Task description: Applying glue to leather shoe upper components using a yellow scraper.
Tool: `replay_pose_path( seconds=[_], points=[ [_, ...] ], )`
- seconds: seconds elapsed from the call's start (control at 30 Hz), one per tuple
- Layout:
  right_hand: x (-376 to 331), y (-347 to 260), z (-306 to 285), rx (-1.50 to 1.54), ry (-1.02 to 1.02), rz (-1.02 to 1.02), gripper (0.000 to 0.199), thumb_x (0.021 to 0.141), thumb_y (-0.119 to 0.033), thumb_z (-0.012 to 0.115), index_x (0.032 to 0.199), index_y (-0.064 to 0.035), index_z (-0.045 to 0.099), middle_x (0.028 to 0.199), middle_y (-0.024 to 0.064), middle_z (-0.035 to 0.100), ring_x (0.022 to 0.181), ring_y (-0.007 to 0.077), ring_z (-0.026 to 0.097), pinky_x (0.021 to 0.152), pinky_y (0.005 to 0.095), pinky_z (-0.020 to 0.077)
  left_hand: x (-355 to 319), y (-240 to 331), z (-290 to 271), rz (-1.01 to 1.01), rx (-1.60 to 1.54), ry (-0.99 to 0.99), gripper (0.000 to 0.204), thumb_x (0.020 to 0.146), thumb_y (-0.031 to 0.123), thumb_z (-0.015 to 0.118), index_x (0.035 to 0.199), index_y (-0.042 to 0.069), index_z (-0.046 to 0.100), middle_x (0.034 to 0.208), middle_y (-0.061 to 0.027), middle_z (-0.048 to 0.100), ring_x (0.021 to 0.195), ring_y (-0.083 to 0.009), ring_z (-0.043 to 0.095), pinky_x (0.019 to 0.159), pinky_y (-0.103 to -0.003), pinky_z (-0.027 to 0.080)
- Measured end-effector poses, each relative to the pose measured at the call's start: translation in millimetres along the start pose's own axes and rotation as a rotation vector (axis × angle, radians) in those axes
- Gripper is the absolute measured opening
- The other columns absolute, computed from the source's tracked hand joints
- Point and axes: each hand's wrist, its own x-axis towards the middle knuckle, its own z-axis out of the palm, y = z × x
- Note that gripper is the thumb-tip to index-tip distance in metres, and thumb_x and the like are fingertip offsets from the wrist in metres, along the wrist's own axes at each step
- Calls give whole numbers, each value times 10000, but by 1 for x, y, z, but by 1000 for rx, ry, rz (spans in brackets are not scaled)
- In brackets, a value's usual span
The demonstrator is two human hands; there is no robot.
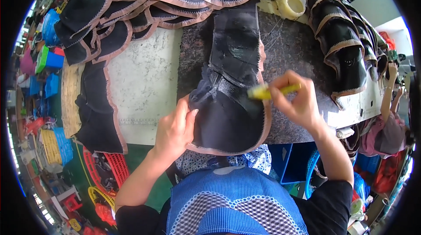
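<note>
In front of me lies a black shoe-upper-like piece (228,123) with a pinkish-tan edge strip stitched in zigzag. It stretches from the table's near edge toward the back, and a wet shine shows across its middle. My left hand (174,127) pinches its left edge between thumb and fingers. My right hand (300,99) grips a small yellow-handled brush (263,92), whose pale bristles meet the piece near its right edge. Farther back stands a yellowish glue-crusted container (294,4) with a round opening.
Overlapping black pieces (136,9) pile up at the back left. Another black piece (98,107) lies along the left. At right, more curved pieces (340,42) are stacked in a row. Red baskets (115,171) and a blue bin (298,162) stand below. Another person (386,132) is at the far right.
</note>
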Motion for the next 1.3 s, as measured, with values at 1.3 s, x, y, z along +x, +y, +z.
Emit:
replay_pose_path(
  seconds=[1.3],
  points=[
    [54, -61, 41, 99, -585, 195, 313, 1001, -245, 650, 916, 50, 712, 740, 107, 723, 624, 118, 694, 560, 256, 547, 24, -44, -14, -195, -106, 106, 121, 921, 98, 682, 953, -18, 669, 855, -157, 668, 721, -336, 663, 643, -389, 503]
  ],
)
